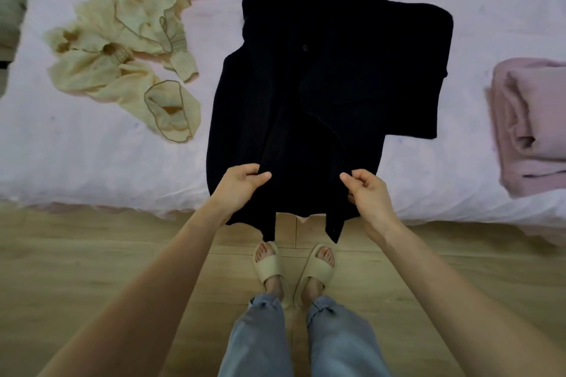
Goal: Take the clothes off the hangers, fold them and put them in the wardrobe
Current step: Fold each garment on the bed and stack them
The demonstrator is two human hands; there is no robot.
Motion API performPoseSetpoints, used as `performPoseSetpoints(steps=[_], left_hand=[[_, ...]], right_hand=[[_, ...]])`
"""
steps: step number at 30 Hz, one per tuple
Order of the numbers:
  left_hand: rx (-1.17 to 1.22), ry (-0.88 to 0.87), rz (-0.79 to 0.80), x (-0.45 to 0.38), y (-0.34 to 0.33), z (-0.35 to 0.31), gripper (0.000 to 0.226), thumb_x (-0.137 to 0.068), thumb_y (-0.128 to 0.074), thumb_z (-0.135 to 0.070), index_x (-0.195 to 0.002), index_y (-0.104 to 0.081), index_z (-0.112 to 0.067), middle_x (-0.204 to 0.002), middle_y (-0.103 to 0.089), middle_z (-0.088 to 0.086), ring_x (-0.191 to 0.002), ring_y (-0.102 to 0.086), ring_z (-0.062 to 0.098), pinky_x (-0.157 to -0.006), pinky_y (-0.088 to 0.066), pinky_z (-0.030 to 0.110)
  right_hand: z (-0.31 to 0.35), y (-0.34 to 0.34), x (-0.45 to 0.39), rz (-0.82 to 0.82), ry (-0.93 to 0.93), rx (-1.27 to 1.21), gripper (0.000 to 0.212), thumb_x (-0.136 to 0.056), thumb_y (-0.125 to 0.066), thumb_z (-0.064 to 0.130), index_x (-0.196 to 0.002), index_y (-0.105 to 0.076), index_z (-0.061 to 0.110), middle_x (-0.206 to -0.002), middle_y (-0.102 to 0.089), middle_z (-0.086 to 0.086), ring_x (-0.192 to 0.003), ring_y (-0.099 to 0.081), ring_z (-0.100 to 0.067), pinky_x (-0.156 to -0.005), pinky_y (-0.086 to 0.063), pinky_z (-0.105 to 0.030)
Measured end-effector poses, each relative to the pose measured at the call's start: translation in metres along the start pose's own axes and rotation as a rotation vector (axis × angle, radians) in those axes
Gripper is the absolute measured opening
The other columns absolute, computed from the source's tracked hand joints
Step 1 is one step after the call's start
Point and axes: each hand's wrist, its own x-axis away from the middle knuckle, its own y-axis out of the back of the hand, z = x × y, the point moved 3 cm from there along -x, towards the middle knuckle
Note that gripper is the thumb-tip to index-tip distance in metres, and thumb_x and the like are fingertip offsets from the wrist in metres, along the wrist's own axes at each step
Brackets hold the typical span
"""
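A black knitted cardigan [321, 76] lies spread on the white bed [92, 156], collar at the far side, one sleeve folded across to the right. Its lower hem hangs over the bed's near edge. My left hand [242, 184] pinches the hem on the left, thumb on top of the cloth. My right hand [367, 190] pinches the hem on the right in the same way. A cream ruffled blouse [128, 49] lies crumpled on the bed to the left. No hanger shows.
A folded pink garment [533, 125] sits at the bed's right edge. Wooden floor [92, 254] runs below the bed, where my feet in beige slippers [294, 266] stand close to the bed's edge.
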Motion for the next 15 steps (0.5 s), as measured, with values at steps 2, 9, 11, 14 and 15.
performPoseSetpoints(steps=[2,9,11,14,15], left_hand=[[-0.436,-0.268,-0.159,0.007,-0.002,-0.014,0.014,-0.09,-0.063,-0.021,-0.088,-0.057,-0.01,-0.068,-0.058,-0.005,-0.059,-0.056,0.012,-0.058,-0.044,0.028],[-1.08,-0.643,-0.062,0.02,-0.056,-0.017,0.032,-0.084,-0.06,0.0,-0.111,-0.05,-0.014,-0.105,-0.046,0.004,-0.051,-0.043,0.019,-0.044,-0.033,0.029],[-0.848,-0.537,0.015,0.017,-0.063,-0.015,0.02,-0.086,-0.062,-0.006,-0.098,-0.051,-0.018,-0.098,-0.048,-0.002,-0.061,-0.05,0.017,-0.054,-0.043,0.029],[-0.283,-0.225,0.087,0.008,-0.063,-0.014,0.018,-0.079,-0.077,-0.011,-0.082,-0.06,-0.015,-0.076,-0.056,-0.003,-0.06,-0.058,0.008,-0.061,-0.051,0.023],[-0.138,-0.136,0.113,0.007,-0.061,-0.015,0.015,-0.078,-0.078,-0.011,-0.084,-0.064,-0.011,-0.074,-0.057,-0.001,-0.059,-0.06,0.008,-0.062,-0.053,0.022]], right_hand=[[0.0,0.003,-0.001,-0.02,-0.003,-0.004,0.029,-0.089,-0.062,0.03,-0.077,-0.053,0.005,-0.073,-0.044,-0.008,-0.072,-0.046,-0.024,-0.073,-0.044,-0.041],[-0.001,0.004,-0.003,-0.054,0.002,0.032,0.022,-0.094,-0.06,0.019,-0.075,-0.053,0.012,-0.059,-0.037,0.0,-0.068,-0.044,-0.021,-0.072,-0.046,-0.036],[-0.004,0.004,-0.003,-0.044,0.002,0.047,0.021,-0.094,-0.06,0.018,-0.078,-0.055,0.006,-0.061,-0.041,-0.004,-0.067,-0.045,-0.021,-0.07,-0.045,-0.034],[-0.007,0.006,-0.001,0.008,0.031,0.071,0.016,-0.093,-0.062,0.016,-0.083,-0.06,0.003,-0.072,-0.057,-0.009,-0.071,-0.056,-0.018,-0.068,-0.047,-0.026],[-0.006,0.006,0.001,0.022,0.041,0.089,0.013,-0.092,-0.064,0.016,-0.083,-0.062,0.007,-0.075,-0.06,-0.006,-0.073,-0.059,-0.014,-0.069,-0.048,-0.023]])
